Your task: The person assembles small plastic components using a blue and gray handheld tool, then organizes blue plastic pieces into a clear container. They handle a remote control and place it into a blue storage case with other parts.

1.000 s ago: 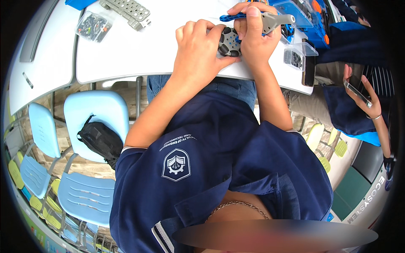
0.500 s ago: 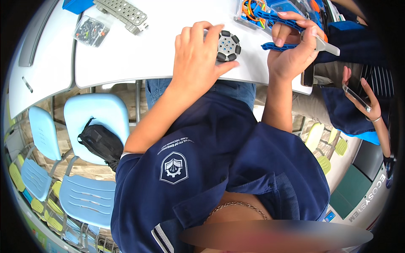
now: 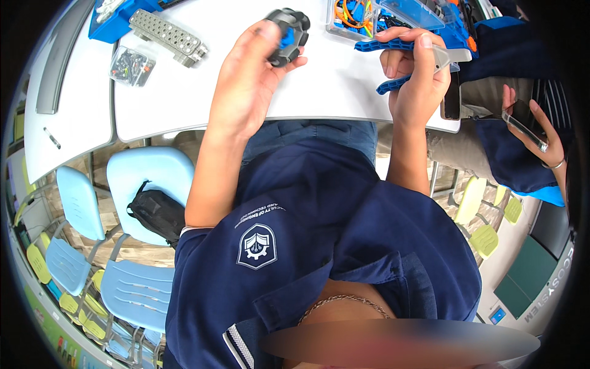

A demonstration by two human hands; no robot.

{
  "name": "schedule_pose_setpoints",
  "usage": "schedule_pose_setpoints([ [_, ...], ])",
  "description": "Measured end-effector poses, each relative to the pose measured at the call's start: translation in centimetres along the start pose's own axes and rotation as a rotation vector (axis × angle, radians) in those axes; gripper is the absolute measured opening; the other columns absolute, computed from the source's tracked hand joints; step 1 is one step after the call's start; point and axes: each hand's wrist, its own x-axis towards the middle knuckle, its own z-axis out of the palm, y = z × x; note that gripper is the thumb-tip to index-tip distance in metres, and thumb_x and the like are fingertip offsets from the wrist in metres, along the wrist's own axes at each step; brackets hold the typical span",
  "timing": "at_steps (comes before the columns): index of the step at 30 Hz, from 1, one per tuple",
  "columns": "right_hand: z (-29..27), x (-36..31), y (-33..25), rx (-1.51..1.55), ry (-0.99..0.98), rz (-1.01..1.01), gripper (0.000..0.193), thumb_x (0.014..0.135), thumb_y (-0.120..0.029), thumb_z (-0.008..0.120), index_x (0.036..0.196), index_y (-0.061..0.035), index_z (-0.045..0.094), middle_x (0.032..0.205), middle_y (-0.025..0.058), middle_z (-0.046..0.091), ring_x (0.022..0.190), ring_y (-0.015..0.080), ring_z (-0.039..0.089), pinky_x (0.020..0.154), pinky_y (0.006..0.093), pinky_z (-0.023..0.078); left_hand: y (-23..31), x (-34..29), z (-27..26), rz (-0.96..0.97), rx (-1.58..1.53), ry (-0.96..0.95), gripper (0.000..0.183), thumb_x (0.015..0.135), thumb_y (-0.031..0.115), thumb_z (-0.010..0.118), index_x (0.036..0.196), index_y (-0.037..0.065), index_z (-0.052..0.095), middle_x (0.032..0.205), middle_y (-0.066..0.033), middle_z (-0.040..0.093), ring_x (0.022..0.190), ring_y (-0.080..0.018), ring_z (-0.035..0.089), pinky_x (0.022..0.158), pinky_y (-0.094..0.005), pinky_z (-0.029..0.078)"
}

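Note:
My left hand (image 3: 239,98) grips an omni wheel (image 3: 297,38) with black rollers around its rim, tilted and raised over the white table (image 3: 332,92). Blue shows at the wheel's hub, and the thumb is blurred by motion. In my right hand (image 3: 419,86) is a pair of plastic pliers (image 3: 386,45) with two blue handles and a pale grey end. The handles point left and stand spread apart, with my fingers between and around them. The two hands are apart.
A perforated metal channel (image 3: 166,34) and a clear box of small parts (image 3: 131,66) lie on the left. Far right is a clear box with orange cables (image 3: 351,17). A phone (image 3: 451,101) rests near the table edge; another person's hand (image 3: 553,144) holds a phone at right.
My left hand has lifted the wheel off the table, moved it leftward and tilted it. My right hand, with the pliers, has shifted slightly left. The view has shifted a little.

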Motion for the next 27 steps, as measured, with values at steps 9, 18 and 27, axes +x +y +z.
schedule_pose_setpoints([
  [9, 4.1, -0.4, 1.1, -0.764, -0.282, -0.292, 0.027, 0.081, -0.015, 0.08, 0.106, -0.0101, 0.072, 0.086, 0.0061, 0.07, 0.072, 0.0231, 0.069, 0.064, 0.0326, 0.054, -0.3, 0.8, 0.7, -0.064, -0.253, 0.013, 0.05, 0.108, 0.041, 0.047, 0.128, -0.003, 0.056, 0.121, -0.0153, 0.065, 0.116, -0.0236, 0.061, 0.105, -0.0419, 0.05],
  [18, 4.6, 0.1, 1.7, -0.945, -0.388, -0.358, 0.039, 0.071, -0.005, 0.076, 0.109, -0.0107, 0.07, 0.089, 0.0061, 0.069, 0.077, 0.03, 0.069, 0.064, 0.0382, 0.056, -0.6, 0.0, 1.6, 0.017, 0.019, 0.07, 0.042, 0.106, 0.038, 0.054, 0.121, 0.0, 0.066, 0.109, -0.0069, 0.068, 0.103, -0.0145, 0.063, 0.098, -0.0352, 0.05],
  [27, -0.1, 2.6, 0.5, -0.894, -0.045, -0.473, 0.02, 0.082, -0.017, 0.08, 0.098, -0.0071, 0.074, 0.09, 0.0073, 0.074, 0.075, 0.0224, 0.069, 0.063, 0.0324, 0.053, -0.6, 4.4, 7.1, 0.091, 0.356, -0.214, 0.037, 0.106, 0.03, 0.054, 0.125, -0.001, 0.062, 0.114, -0.0109, 0.068, 0.101, -0.0168, 0.065, 0.092, -0.0319, 0.052],
])
